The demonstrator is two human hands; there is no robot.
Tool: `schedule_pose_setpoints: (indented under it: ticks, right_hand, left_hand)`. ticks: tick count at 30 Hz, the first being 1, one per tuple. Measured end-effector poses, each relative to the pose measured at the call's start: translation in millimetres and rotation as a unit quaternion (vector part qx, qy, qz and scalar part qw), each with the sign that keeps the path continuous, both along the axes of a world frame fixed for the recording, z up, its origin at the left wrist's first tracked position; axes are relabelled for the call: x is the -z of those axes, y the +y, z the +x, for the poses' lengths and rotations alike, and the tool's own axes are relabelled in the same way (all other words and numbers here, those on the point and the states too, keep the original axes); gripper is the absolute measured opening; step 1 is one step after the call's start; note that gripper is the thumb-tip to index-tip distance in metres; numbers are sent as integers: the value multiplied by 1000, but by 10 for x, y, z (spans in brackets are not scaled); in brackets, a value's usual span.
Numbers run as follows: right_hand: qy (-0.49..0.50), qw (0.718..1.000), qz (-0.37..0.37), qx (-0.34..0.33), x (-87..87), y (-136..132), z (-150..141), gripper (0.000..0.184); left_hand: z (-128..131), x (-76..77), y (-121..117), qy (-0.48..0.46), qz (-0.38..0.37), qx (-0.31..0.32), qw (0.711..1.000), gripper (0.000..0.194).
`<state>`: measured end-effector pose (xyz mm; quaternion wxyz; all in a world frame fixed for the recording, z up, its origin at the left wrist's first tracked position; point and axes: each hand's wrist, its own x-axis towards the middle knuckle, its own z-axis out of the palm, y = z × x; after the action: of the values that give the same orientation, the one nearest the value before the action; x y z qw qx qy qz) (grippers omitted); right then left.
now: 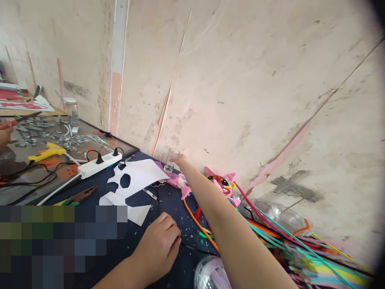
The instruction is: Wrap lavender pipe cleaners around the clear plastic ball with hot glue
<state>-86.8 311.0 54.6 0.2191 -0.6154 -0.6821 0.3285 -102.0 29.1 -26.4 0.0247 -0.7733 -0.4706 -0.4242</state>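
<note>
At the back of the dark blue table, my right hand (180, 159) is stretched out to a small clear drinking glass (169, 165), its fingers closed at the glass's right side near the rim. The glass looks upright, close to the wall. My left hand (161, 243) rests low over the table with its fingers curled. A thin black line runs off to the right from beneath it; whatever the fingers hold is hidden. White paper with cut-out holes (144, 172) lies left of the glass. Pink fuzzy craft pieces (222, 180) sit beyond my right forearm.
A white power strip (100, 164) with black plugs crosses the left side, near a yellow glue gun (47, 152) and pliers (82, 195). Coloured pipe cleaners (300, 245) and a clear container (212, 275) are at the right. A co-worker's hand (5, 136) shows far left.
</note>
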Motion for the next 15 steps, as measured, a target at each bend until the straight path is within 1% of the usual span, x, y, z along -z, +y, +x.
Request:
schedule_pose_setpoints:
  ticks: [2,4,6,8,10,12,13,15]
  right_hand:
    - [-2,1000,-3,0,-168,-50,108,33]
    - [6,1000,9,2,-368,-136,256,34]
    - [27,999,36,3,-573,-280,455,34]
    - [60,996,73,-2,-756,-505,715,38]
    - [95,989,111,-14,-892,-831,1045,42]
    - [126,982,142,-25,-953,-1263,1440,39]
    - [137,978,153,-27,-949,-1513,1652,38]
    - [149,974,167,-38,-865,-2051,2077,32]
  left_hand:
    - [-8,10,5,-2,2,2,1000,18]
    - [-19,29,18,-1,3,-1,1000,19]
    - [-34,51,37,2,2,0,1000,17]
    - [-52,71,57,7,2,-3,1000,18]
    - [-76,87,77,12,5,-7,1000,18]
    - [-105,95,93,12,13,-12,1000,15]
    - [-122,97,100,7,20,-17,1000,14]
    - [-157,93,110,0,32,-25,999,16]
